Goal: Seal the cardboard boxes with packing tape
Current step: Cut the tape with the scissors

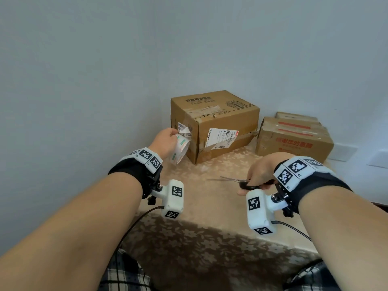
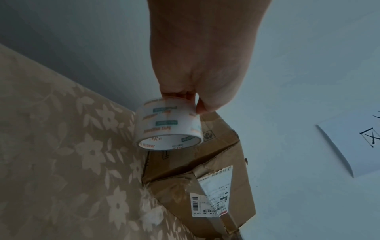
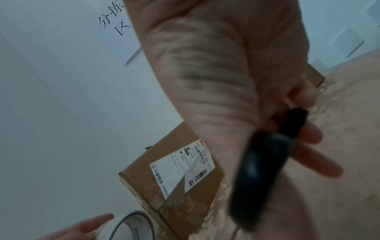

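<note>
A roll of clear packing tape (image 1: 180,148) with green and orange print hangs from my left hand (image 1: 165,139), held just left of the big cardboard box (image 1: 218,122). In the left wrist view the fingers pinch the tape roll (image 2: 167,125) by its top rim, above the box (image 2: 207,175). My right hand (image 1: 260,175) grips black-handled scissors (image 1: 235,181), blades pointing left over the table. The right wrist view shows the blurred scissor handle (image 3: 265,170), the box (image 3: 174,175) and the tape roll (image 3: 131,227) at the bottom edge.
Two smaller boxes (image 1: 294,137) with red print are stacked at the right against the wall. The table wears a beige flowered cloth (image 1: 210,206). The wall (image 1: 84,80) stands close on the left and behind. Wall sockets (image 1: 344,152) sit at the right.
</note>
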The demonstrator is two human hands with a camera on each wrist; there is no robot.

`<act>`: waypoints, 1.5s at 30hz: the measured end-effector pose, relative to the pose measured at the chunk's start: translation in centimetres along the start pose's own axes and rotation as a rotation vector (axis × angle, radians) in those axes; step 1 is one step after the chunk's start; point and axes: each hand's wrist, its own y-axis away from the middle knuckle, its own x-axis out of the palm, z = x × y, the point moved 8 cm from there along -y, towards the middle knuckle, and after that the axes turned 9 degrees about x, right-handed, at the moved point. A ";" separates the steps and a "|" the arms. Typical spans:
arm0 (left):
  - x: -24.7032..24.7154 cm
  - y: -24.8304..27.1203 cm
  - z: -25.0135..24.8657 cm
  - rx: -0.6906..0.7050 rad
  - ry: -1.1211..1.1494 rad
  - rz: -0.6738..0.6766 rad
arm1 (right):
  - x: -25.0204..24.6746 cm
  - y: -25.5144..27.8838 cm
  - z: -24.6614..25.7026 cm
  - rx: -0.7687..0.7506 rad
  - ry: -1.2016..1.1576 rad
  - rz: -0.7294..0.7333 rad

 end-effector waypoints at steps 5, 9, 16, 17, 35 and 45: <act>-0.2 0.4 -0.7 0.008 -0.001 -0.006 | -2.8 -4.7 -4.6 -0.062 0.101 -0.180; -0.6 0.3 -0.9 0.011 0.000 -0.027 | -2.7 5.2 0.2 -0.383 -0.249 -0.188; -1.3 -1.3 0.2 -0.004 0.032 -0.111 | -8.3 6.7 6.7 -0.603 -0.644 -0.802; -1.3 -1.6 0.3 0.012 0.008 -0.097 | -9.2 7.0 7.5 -0.550 -0.575 -0.923; -4.2 -4.2 2.0 0.094 -0.112 0.008 | -13.7 2.2 13.4 -0.588 -0.396 -0.981; -0.3 -4.9 3.9 0.009 -0.055 0.080 | -14.8 2.2 14.1 -0.460 -0.479 -1.011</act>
